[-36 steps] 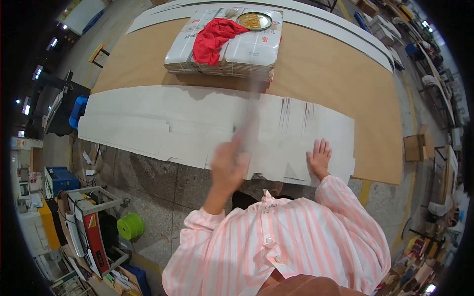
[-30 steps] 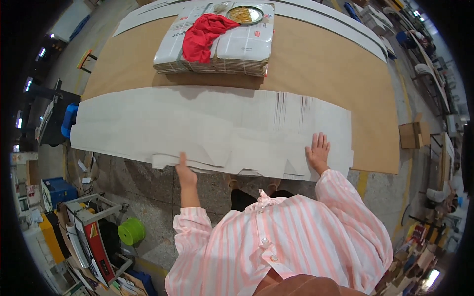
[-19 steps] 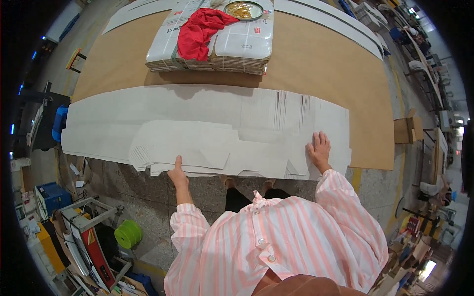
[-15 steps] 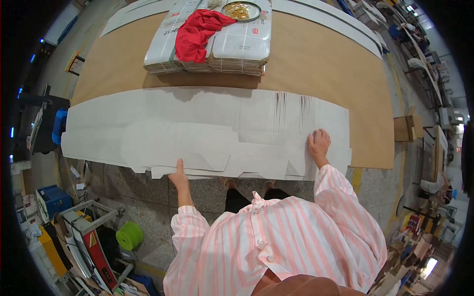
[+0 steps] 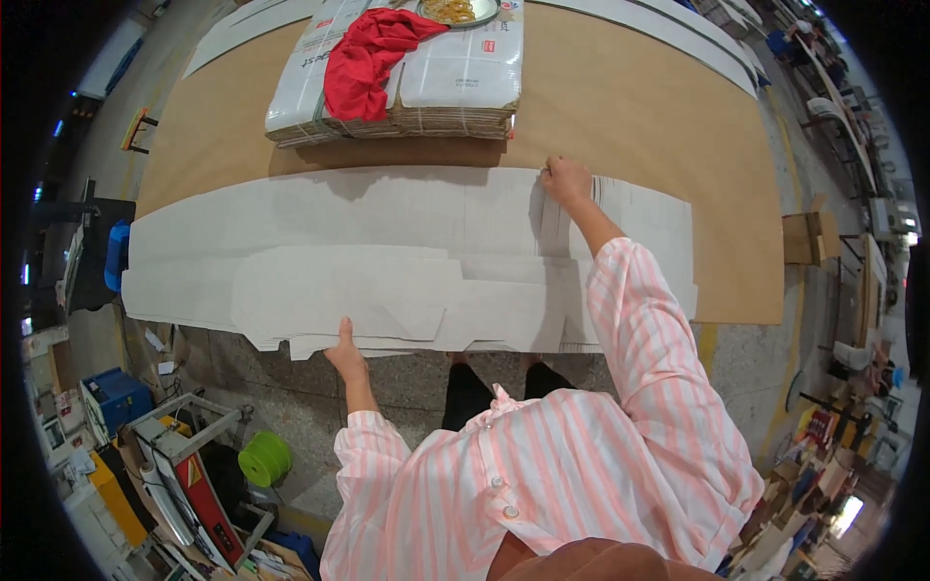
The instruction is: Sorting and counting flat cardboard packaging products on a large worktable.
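Observation:
White die-cut cardboard sheets [image 5: 358, 213] lie overlapping in a long spread along the near side of the table. My left hand [image 5: 347, 360] grips their near edge, its thumb on top and its fingers hidden underneath. At the far edge, my right hand [image 5: 568, 181] is closed with bent fingers on the cardboard, where several sheets are fanned in narrow steps. The fingertips are partly hidden, so how many sheets they hold cannot be told. My right forearm reaches across the fanned part.
Brown board [image 5: 639, 145] covers the table. Beyond the sheets stands a strapped stack of flat cartons [image 5: 460, 87], bearing a red cloth [image 5: 373, 68] and a round tray [image 5: 465, 12] of small yellowish pieces. A green spool [image 5: 264, 459] and a metal-framed cart [image 5: 199, 426] stand on the floor at left.
My right hand has moved away from me and leftward, from the right part of the sheets to their far edge. My left hand stays at the near edge. The view has shifted slightly.

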Demonstrator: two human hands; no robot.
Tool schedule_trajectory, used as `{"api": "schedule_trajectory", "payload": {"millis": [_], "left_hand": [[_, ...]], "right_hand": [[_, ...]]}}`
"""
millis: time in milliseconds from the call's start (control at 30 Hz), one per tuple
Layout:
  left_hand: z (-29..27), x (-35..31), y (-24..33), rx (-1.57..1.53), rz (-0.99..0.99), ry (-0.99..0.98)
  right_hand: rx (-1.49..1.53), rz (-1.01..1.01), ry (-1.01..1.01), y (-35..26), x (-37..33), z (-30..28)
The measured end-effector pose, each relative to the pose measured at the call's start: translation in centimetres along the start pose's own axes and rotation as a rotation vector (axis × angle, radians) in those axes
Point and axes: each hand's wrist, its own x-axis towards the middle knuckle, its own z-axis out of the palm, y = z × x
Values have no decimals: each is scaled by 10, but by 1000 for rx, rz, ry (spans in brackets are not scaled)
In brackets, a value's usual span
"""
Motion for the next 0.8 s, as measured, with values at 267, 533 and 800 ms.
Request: {"api": "schedule_trajectory", "payload": {"millis": [267, 533, 800], "left_hand": [[-1, 2, 5, 66, -87, -12], [0, 0, 3, 55, -63, 41], [-5, 3, -1, 45, -71, -6]], "right_hand": [[209, 207, 175, 59, 0, -34], [78, 186, -139, 85, -11, -35], [46, 121, 179, 82, -25, -62]]}}
